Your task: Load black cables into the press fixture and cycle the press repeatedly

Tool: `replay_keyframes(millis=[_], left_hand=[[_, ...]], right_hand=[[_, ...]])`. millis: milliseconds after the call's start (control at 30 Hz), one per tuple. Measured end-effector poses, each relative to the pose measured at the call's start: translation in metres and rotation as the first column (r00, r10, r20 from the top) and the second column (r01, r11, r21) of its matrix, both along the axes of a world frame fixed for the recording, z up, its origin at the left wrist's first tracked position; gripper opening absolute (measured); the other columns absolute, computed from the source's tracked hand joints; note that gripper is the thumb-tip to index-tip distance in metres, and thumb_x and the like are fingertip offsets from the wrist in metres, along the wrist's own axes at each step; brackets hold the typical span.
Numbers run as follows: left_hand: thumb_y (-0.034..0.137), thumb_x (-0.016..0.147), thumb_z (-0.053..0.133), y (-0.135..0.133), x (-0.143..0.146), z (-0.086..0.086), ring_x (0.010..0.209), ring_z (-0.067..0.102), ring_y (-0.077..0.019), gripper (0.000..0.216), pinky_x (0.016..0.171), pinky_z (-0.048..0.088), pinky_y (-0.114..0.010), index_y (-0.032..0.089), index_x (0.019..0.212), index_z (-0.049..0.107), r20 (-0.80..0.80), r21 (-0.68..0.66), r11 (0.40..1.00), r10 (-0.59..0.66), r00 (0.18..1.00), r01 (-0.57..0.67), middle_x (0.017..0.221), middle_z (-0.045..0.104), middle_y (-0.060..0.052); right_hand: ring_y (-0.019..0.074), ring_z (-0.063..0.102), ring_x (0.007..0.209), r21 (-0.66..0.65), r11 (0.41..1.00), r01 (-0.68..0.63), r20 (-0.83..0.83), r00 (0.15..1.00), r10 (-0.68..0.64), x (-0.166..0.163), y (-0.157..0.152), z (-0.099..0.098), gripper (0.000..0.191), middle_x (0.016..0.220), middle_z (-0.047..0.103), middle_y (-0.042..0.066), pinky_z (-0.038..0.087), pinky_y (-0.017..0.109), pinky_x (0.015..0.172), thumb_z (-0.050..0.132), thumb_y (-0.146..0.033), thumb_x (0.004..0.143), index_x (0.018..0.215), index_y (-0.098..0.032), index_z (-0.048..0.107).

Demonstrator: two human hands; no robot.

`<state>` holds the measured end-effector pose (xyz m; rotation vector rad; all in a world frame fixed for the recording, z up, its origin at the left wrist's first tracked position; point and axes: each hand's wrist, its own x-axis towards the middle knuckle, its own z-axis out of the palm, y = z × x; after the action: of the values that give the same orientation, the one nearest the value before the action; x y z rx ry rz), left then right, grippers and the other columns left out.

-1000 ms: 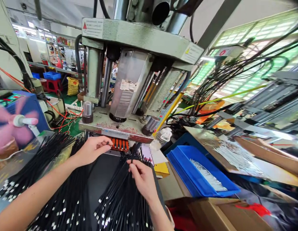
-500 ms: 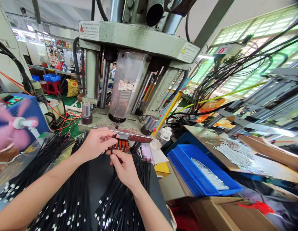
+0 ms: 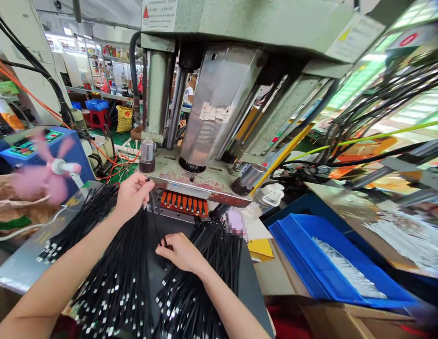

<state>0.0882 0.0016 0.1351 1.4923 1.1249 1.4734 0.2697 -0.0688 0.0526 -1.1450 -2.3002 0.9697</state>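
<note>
My left hand (image 3: 132,194) is closed on the upper ends of a few thin black cables (image 3: 156,220), just below the press's front edge. My right hand (image 3: 182,252) pinches the same black cables lower down, over the dark mat. An orange mould fixture (image 3: 183,203) with a row of dark slots sits right of my left hand, under the green press (image 3: 219,94). Piles of black cables with white tags lie to the left (image 3: 109,278) and under my right forearm (image 3: 190,301).
A blue tray (image 3: 332,263) with clear thin parts stands at the right. A pink spinning fan (image 3: 49,172) is at the left, beside a blue control box (image 3: 31,146). A cardboard box edge (image 3: 346,322) lies at the bottom right. Black hoses hang at the upper right.
Both hands have drawn back from the orange fixture with black cables between them; the left moved left, the right came down toward me. The view has moved closer to the press.
</note>
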Motion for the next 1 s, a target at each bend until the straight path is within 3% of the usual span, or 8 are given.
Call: replay_keyframes(millis=[133, 233, 367, 533, 700, 833, 933, 1000], left_hand=[[0.044, 0.075, 0.061, 0.013, -0.053, -0.058, 0.037, 0.045, -0.0078, 0.029, 0.039, 0.036, -0.019, 0.02, 0.077, 0.045, -0.189, -0.148, 0.939, 0.282, 0.941, -0.311, 0.05, 0.047, 0.008], [0.045, 0.072, 0.059, 0.014, -0.085, -0.1, 0.037, 0.044, -0.009, 0.029, 0.039, 0.035, -0.021, 0.02, 0.079, 0.047, -0.314, -0.224, 0.881, 0.34, 0.887, -0.417, 0.05, 0.047, 0.007], [0.049, 0.069, 0.06, 0.014, -0.105, -0.133, 0.04, 0.05, -0.0124, 0.036, 0.041, 0.039, -0.024, 0.018, 0.086, 0.053, -0.421, -0.254, 0.832, 0.364, 0.831, -0.493, 0.057, 0.05, 0.006], [0.053, 0.073, 0.059, 0.02, -0.111, -0.143, 0.056, 0.059, -0.0181, 0.046, 0.059, 0.048, -0.03, 0.016, 0.099, 0.06, -0.531, -0.205, 0.799, 0.395, 0.75, -0.566, 0.066, 0.058, 0.001], [0.05, 0.076, 0.059, 0.018, -0.113, -0.143, 0.077, 0.062, -0.0242, 0.053, 0.081, 0.046, -0.036, 0.014, 0.115, 0.056, -0.584, -0.118, 0.776, 0.45, 0.676, -0.619, 0.07, 0.061, -0.002], [0.046, 0.082, 0.053, 0.012, -0.112, -0.144, 0.069, 0.059, -0.0188, 0.046, 0.072, 0.046, -0.03, 0.015, 0.116, 0.052, -0.542, -0.108, 0.794, 0.457, 0.705, -0.598, 0.071, 0.061, 0.0], [0.043, 0.083, 0.05, 0.011, -0.11, -0.146, 0.059, 0.054, -0.0144, 0.042, 0.063, 0.045, -0.026, 0.015, 0.114, 0.052, -0.505, -0.112, 0.804, 0.46, 0.73, -0.584, 0.068, 0.057, 0.003], [0.042, 0.083, 0.05, 0.011, -0.109, -0.146, 0.056, 0.051, -0.0126, 0.039, 0.06, 0.044, -0.024, 0.015, 0.112, 0.052, -0.479, -0.114, 0.811, 0.461, 0.747, -0.574, 0.066, 0.054, 0.004]], right_hand=[[0.0135, 0.063, 0.063, -0.096, 0.992, -0.08, 0.191, 0.977, 0.097, 0.002, 0.002, -0.028, 0.02, 0.06, 0.066, -0.003, 0.039, 0.023, 0.067, 0.069, -0.029, 0.083, 0.066, -0.02, 0.067], [0.0164, 0.069, 0.074, -0.142, 0.983, -0.117, 0.183, 0.973, 0.142, 0.002, 0.013, -0.033, 0.015, 0.074, 0.074, -0.001, 0.043, 0.025, 0.075, 0.072, -0.032, 0.081, 0.091, -0.021, 0.072], [0.0158, 0.07, 0.078, -0.113, 0.993, 0.043, 0.067, 0.997, -0.036, -0.005, 0.046, -0.021, 0.024, 0.084, 0.076, 0.002, 0.046, 0.025, 0.075, 0.065, -0.025, 0.085, 0.108, -0.017, 0.069], [0.0167, 0.069, 0.092, 0.044, 0.988, 0.148, -0.15, 0.979, -0.139, -0.012, 0.08, -0.007, 0.021, 0.103, 0.074, 0.008, 0.05, 0.028, 0.084, 0.064, -0.019, 0.085, 0.105, -0.015, 0.07], [0.0193, 0.057, 0.123, 0.249, 0.93, 0.27, -0.437, 0.889, -0.141, 0.004, 0.074, 0.002, 0.021, 0.133, 0.061, 0.011, 0.043, 0.037, 0.104, 0.061, -0.022, 0.087, 0.106, -0.019, 0.069], [0.019, 0.066, 0.102, 0.234, 0.903, 0.36, -0.473, 0.854, -0.218, 0.05, 0.054, -0.009, 0.017, 0.106, 0.073, 0.008, 0.049, 0.037, 0.095, 0.058, -0.03, 0.09, 0.091, -0.021, 0.073], [0.0207, 0.068, 0.085, 0.15, 0.769, 0.621, -0.455, 0.734, -0.504, 0.105, 0.033, -0.04, 0.024, 0.09, 0.074, 0.009, 0.052, 0.036, 0.082, 0.059, -0.038, 0.087, 0.087, -0.018, 0.073], [0.0225, 0.067, 0.08, 0.064, 0.579, 0.813, -0.435, 0.545, -0.717, 0.144, 0.017, -0.069, 0.031, 0.086, 0.074, 0.011, 0.052, 0.036, 0.078, 0.06, -0.043, 0.083, 0.087, -0.015, 0.073]])
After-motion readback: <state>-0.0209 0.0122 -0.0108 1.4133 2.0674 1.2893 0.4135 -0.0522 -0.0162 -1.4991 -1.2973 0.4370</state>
